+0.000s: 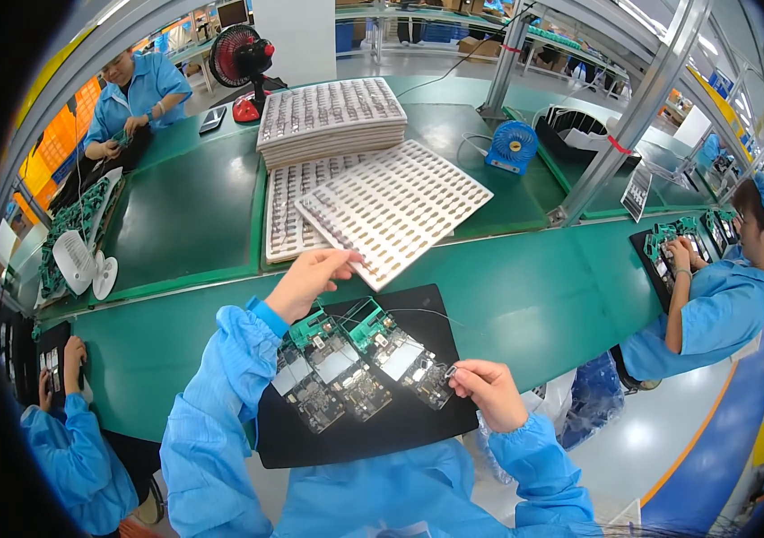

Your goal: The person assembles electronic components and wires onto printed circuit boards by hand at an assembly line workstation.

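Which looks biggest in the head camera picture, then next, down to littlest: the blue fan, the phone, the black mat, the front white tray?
1. Black mat, partly covered and closer to the camera
2. Front white tray
3. Blue fan
4. Phone

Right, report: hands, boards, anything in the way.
Left hand at nearest white tray, grip unclear. Right hand pinching small metallic part by rightmost board. Three circuit boards on black mat. Nothing visibly blocking.

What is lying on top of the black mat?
Three circuit boards lie on the mat. What they and the left sleeve cover cannot be seen.
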Action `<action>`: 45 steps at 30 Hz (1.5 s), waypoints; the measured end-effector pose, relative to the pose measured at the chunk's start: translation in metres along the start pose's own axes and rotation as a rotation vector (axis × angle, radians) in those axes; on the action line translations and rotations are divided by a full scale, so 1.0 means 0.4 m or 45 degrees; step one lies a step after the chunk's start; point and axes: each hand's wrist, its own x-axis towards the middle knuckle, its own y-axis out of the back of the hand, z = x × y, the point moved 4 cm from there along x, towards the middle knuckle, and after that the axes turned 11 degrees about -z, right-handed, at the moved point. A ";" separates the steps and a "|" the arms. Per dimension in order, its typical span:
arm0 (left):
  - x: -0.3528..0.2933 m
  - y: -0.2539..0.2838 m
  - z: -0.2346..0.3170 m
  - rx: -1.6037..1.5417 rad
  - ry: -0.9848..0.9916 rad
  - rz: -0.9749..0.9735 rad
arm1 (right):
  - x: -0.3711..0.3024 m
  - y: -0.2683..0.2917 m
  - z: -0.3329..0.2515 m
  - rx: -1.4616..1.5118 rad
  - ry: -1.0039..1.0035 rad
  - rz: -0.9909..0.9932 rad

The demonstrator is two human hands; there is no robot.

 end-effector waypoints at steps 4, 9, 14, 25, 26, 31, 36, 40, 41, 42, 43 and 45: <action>-0.019 0.043 0.002 -0.061 -0.180 0.256 | 0.035 -0.025 -0.018 -0.037 -0.070 -0.091; -0.141 -0.004 0.022 1.150 -0.694 0.565 | 0.062 -0.019 -0.007 -0.042 0.006 -0.040; -0.193 -0.181 0.039 1.554 -0.518 0.114 | 0.053 0.002 0.012 -0.060 0.039 0.031; -0.209 -0.231 0.082 1.354 -0.844 0.201 | 0.026 -0.055 -0.031 -0.006 -0.031 -0.089; -0.226 -0.239 0.084 1.352 -0.843 0.195 | 0.028 -0.060 -0.034 -0.004 -0.033 -0.083; -0.278 -0.259 0.035 0.273 -0.404 -0.042 | 0.048 -0.100 -0.020 -0.002 -0.070 -0.201; -0.281 -0.244 -0.039 -0.113 -0.394 0.035 | 0.067 -0.132 -0.013 -0.135 -0.136 -0.252; -0.261 -0.215 -0.013 0.549 -0.499 0.114 | 0.087 -0.125 -0.012 -0.546 0.108 -0.227; -0.255 -0.213 -0.015 0.549 -0.498 0.119 | 0.090 -0.125 -0.017 -0.782 0.178 -0.206; -0.254 -0.215 -0.010 0.710 -0.547 0.152 | 0.095 -0.130 -0.020 -0.781 0.179 -0.212; -0.251 -0.217 -0.005 0.871 -0.594 0.184 | 0.102 -0.137 -0.031 -0.907 0.259 -0.177; -0.228 -0.212 -0.010 0.852 -0.606 0.240 | 0.117 -0.143 -0.047 -1.031 0.341 -0.145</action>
